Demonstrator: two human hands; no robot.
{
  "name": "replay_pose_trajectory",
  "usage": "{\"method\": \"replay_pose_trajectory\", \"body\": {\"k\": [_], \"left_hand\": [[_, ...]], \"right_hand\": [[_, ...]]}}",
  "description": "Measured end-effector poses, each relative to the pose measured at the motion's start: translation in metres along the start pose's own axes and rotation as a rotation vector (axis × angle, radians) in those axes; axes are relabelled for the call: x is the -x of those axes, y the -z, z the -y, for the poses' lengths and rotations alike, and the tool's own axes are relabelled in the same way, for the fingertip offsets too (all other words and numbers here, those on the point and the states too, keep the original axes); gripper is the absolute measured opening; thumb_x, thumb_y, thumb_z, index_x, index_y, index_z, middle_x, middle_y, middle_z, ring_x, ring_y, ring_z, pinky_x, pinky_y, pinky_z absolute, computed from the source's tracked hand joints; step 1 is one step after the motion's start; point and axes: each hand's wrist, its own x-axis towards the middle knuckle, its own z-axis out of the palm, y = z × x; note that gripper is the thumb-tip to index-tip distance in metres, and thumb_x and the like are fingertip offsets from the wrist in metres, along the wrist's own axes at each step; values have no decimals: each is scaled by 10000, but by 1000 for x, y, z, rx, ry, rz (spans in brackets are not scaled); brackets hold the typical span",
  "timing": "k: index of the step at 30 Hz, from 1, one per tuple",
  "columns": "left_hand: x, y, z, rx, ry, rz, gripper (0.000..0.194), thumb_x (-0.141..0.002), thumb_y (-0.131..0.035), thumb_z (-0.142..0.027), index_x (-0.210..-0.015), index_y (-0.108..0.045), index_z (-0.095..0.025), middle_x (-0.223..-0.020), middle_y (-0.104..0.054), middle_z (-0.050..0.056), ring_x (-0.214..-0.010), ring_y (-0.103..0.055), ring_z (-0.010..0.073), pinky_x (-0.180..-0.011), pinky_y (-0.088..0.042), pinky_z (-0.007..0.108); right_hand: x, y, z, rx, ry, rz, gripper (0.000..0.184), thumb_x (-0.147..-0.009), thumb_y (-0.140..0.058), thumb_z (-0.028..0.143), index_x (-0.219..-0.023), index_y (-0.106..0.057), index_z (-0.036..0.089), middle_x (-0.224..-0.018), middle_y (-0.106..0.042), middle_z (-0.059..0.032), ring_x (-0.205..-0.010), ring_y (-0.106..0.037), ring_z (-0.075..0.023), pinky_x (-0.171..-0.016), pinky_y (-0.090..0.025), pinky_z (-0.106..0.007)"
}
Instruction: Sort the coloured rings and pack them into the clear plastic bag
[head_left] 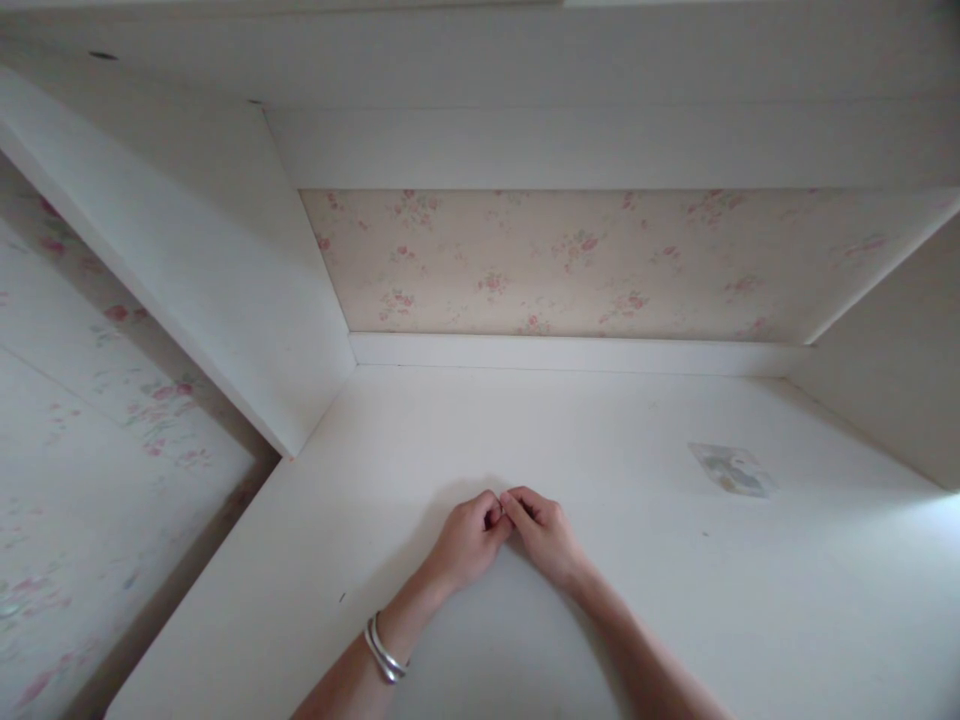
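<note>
My left hand (471, 540) and my right hand (546, 532) meet at the fingertips, low over the white desktop (465, 430). The fingers of both are curled and pinched together. Whatever lies between them, if anything, is too small to make out. Silver bangles (385, 650) circle my left wrist. Off to the right lies a small clear plastic bag (732, 470) with something pale inside, apart from both hands. A tiny dark sliver (342, 597) rests on the desktop left of my left forearm.
White side panels stand at the left (202, 260) and right (892, 350). A white shelf (525, 60) crosses overhead. Floral wallpaper (570, 260) shows behind. A small speck (705, 534) sits near the bag.
</note>
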Motion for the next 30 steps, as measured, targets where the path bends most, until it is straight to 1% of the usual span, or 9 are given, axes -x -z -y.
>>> {"method": "replay_pose_trajectory", "body": {"k": [4,9,16,23,30], "left_hand": [[0,0,0,2,9,-16,196,-830,-458,-285,-663,-432,-185,-585,-440,-47,-545,-395,97,-521,-275,222],[0,0,0,-1,11,-25,181,-819,-465,-267,-660,-436,-184,-588,-440,-45,-552,-396,98,-526,-280,222],[0,1,-2,-22,5,-18,186,-817,-461,-271,-653,-444,-183,-579,-447,-42,-551,-406,101,-535,-284,226],[1,2,0,-20,-6,-13,163,-805,-466,-236,-654,-431,-186,-585,-451,-45,-551,-405,97,-529,-281,218],[2,2,0,-30,-4,-5,167,-807,-472,-237,-654,-426,-186,-583,-449,-49,-546,-405,95,-526,-283,218]], "right_hand": [[0,0,2,9,3,18,398,-885,-390,493,-797,-642,198,-777,-658,-24,-742,-582,-161,-690,-431,-264],[0,0,0,40,2,27,382,-890,-396,477,-790,-640,201,-768,-654,-13,-734,-577,-153,-678,-421,-254],[1,-1,-1,65,9,16,391,-892,-389,477,-778,-642,202,-735,-645,-7,-690,-564,-144,-642,-411,-246],[2,0,2,75,16,32,369,-899,-390,459,-787,-636,208,-754,-650,-5,-706,-571,-149,-655,-411,-246],[2,-1,3,78,28,41,366,-906,-380,445,-781,-632,212,-761,-647,-5,-716,-574,-150,-667,-408,-250]]}}
